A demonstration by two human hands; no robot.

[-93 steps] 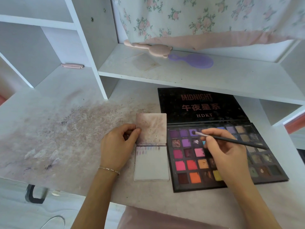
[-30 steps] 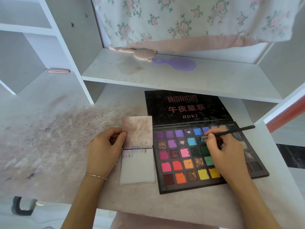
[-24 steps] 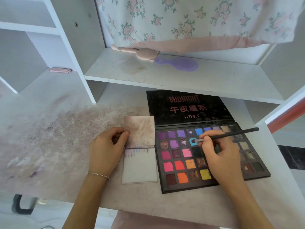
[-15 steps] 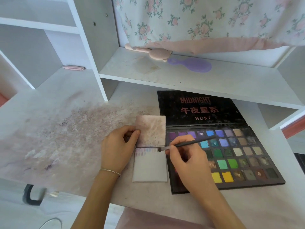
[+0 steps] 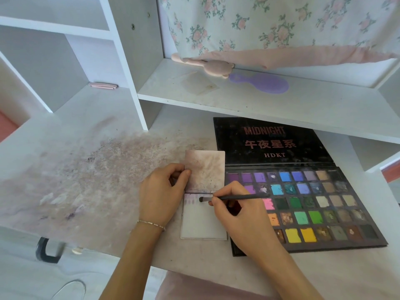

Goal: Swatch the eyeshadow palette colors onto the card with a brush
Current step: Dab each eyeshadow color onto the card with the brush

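You are looking at the open lid of the eyeshadow palette [image 5: 270, 141], which is showing "MIDNIGHT", the Chinese characters "午夜星系" and "HDKT" in pink and white lettering.

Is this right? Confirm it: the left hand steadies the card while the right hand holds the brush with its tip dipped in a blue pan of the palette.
Not quite. The head view shows the brush tip on the card, near its top row of swatches, not in a pan of the palette. The rest holds: the left hand steadies the card and the right hand holds the brush.
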